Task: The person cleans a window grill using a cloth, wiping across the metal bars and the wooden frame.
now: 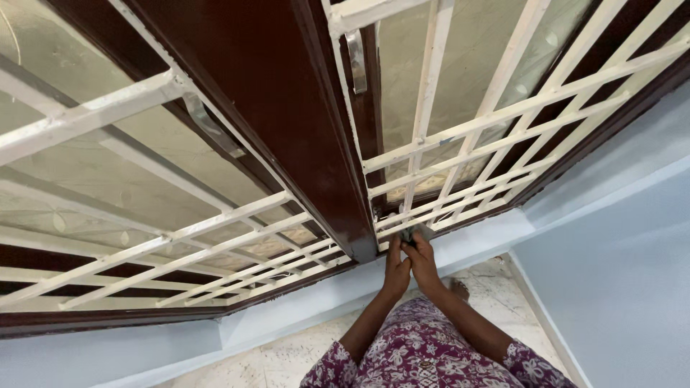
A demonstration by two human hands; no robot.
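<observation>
Both my hands are stretched forward to the bottom of a white metal window grille. My left hand and my right hand press together on a small grey cloth held against the lowest bars, just right of the dark brown wooden centre post. The fingers of both hands are closed around the cloth. My sleeves are purple with a white flower print.
A second white grille panel covers the frosted glass on the left. A pale blue sill runs under the dark brown frame. A pale blue wall stands at the right, with a speckled marble floor below.
</observation>
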